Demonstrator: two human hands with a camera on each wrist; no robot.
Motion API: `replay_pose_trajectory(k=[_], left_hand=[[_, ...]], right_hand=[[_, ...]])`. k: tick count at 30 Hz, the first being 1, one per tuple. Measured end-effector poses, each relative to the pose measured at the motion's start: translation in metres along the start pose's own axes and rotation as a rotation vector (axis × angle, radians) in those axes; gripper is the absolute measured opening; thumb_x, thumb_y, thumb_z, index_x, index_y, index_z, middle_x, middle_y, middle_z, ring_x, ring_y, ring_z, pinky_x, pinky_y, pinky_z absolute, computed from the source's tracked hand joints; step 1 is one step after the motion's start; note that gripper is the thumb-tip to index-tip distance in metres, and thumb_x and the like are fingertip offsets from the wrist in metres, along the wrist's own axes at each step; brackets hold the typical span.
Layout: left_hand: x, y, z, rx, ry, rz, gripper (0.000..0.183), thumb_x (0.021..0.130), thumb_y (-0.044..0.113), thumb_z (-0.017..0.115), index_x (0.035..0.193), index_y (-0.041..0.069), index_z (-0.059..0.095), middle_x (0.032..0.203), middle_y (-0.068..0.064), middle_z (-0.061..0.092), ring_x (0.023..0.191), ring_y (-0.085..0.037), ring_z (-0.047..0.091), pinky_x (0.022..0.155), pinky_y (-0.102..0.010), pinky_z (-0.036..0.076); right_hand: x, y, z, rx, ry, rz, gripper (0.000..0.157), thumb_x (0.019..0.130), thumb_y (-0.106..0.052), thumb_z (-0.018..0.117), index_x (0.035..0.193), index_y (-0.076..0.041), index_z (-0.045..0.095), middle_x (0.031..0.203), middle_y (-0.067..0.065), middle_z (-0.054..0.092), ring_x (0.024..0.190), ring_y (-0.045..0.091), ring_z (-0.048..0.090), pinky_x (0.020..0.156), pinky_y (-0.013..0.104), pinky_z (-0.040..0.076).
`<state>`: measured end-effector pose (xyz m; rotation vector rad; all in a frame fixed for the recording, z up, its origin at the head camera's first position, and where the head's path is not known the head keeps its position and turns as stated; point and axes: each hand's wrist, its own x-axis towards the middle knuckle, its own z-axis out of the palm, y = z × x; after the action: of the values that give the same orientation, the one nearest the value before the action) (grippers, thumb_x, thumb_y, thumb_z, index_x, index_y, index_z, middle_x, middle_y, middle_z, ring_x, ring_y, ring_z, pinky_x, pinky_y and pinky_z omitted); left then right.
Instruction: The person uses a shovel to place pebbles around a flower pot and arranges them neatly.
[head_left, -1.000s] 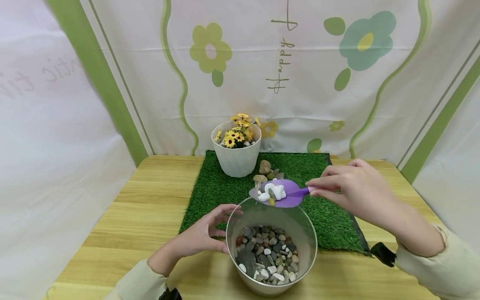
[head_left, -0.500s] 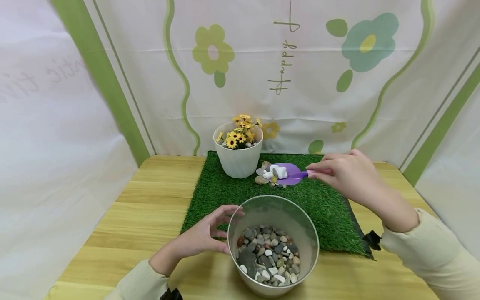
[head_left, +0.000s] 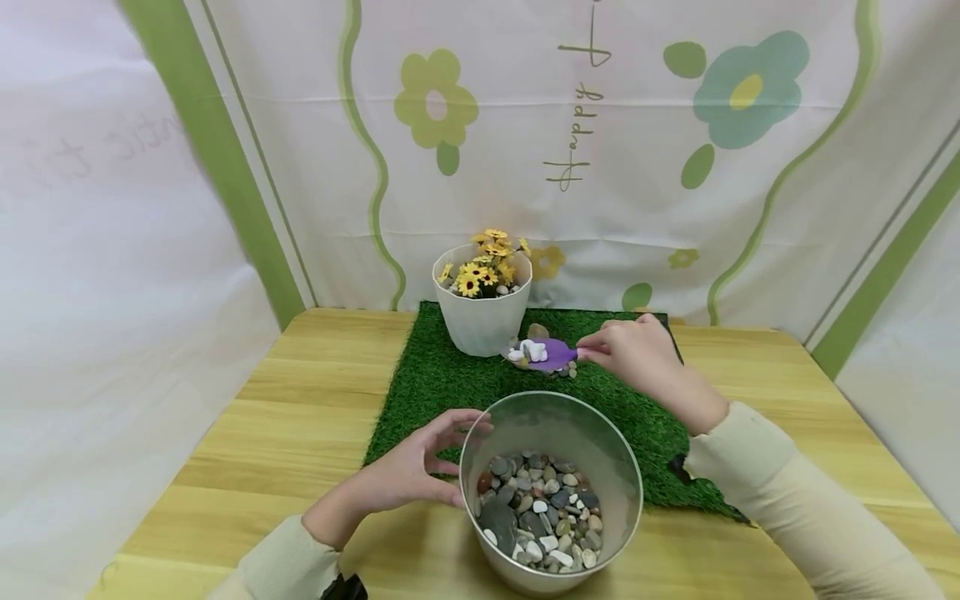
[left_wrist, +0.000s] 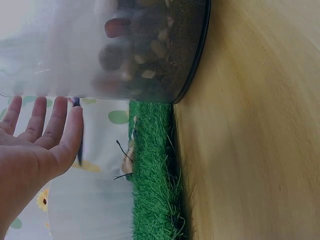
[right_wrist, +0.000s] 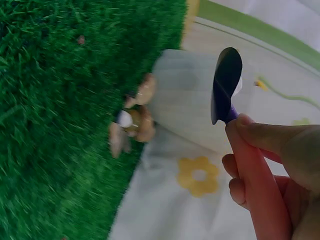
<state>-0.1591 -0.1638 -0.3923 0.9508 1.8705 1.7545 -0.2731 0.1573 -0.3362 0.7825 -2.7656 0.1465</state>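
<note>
My right hand (head_left: pixel 626 350) grips the pink handle (right_wrist: pixel 257 185) of a small garden trowel. Its purple blade (head_left: pixel 553 353) bears white and grey pebbles (head_left: pixel 531 350) and is held over the mat, close in front of the white flower pot (head_left: pixel 480 321). Yellow flowers (head_left: pixel 487 267) stand in that pot. My left hand (head_left: pixel 412 462) lies along the left side of a clear bucket (head_left: pixel 626 467), fingers extended with tips at its wall; in the left wrist view the fingers (left_wrist: pixel 55 122) are at its side. Many mixed pebbles (head_left: pixel 540 517) cover the bucket's bottom.
Green artificial turf (head_left: pixel 427 392) lies on the wooden table (head_left: pixel 255 433), under the pot. A small heap of stones (right_wrist: pixel 132 122) sits on the turf beside the pot. A printed cloth (head_left: pixel 510 125) hangs behind the table.
My right hand has carried the loaded trowel from above the bucket's far rim back toward the flower pot, then leftward. The left hand has stayed by the bucket.
</note>
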Motion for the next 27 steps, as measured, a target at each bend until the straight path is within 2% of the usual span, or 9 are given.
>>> replay_pose_trajectory(k=[6,12,17,22,27], left_hand=[[0.001,0.0,0.001,-0.01,-0.004,-0.013,0.077,0.08,0.025,0.074,0.143,0.017,0.03,0.143,-0.01,0.035,0.122,-0.03,0.041,0.092,-0.05,0.045],[0.002,0.0,0.001,-0.018,-0.004,-0.016,0.077,0.08,0.026,0.074,0.143,0.018,0.031,0.142,-0.009,0.036,0.122,-0.031,0.041,0.092,-0.05,0.045],[0.002,0.0,0.001,-0.021,-0.002,-0.011,0.076,0.08,0.023,0.075,0.143,0.017,0.031,0.142,-0.01,0.036,0.121,-0.032,0.041,0.092,-0.046,0.047],[0.001,0.0,0.002,-0.021,0.004,-0.007,0.076,0.079,0.018,0.075,0.142,0.017,0.032,0.141,-0.01,0.037,0.121,-0.032,0.041,0.092,-0.045,0.047],[0.001,0.0,0.001,-0.006,0.007,0.002,0.077,0.08,0.019,0.075,0.143,0.017,0.031,0.142,-0.009,0.037,0.121,-0.032,0.041,0.092,-0.046,0.047]], right_hand=[[0.01,-0.002,0.03,0.005,0.005,-0.001,0.016,0.084,-0.033,0.068,0.096,-0.025,0.075,0.076,-0.01,0.062,0.059,0.007,0.047,0.057,0.031,0.019],[0.02,-0.008,0.048,-0.033,-0.022,-0.034,0.01,0.085,-0.032,0.067,0.088,-0.027,0.075,0.071,-0.011,0.062,0.056,0.008,0.045,0.056,0.031,0.015],[0.027,-0.014,0.059,-0.06,-0.027,-0.059,0.009,0.085,-0.032,0.067,0.083,-0.028,0.075,0.071,-0.009,0.064,0.056,0.009,0.048,0.056,0.032,0.016],[0.031,-0.02,0.062,-0.136,0.047,-0.112,0.008,0.083,-0.031,0.07,0.077,-0.027,0.073,0.063,-0.007,0.058,0.054,0.01,0.047,0.053,0.031,0.02],[0.03,-0.025,0.059,-0.176,0.127,-0.152,0.008,0.08,-0.027,0.073,0.073,-0.024,0.073,0.058,-0.005,0.052,0.052,0.012,0.046,0.053,0.031,0.021]])
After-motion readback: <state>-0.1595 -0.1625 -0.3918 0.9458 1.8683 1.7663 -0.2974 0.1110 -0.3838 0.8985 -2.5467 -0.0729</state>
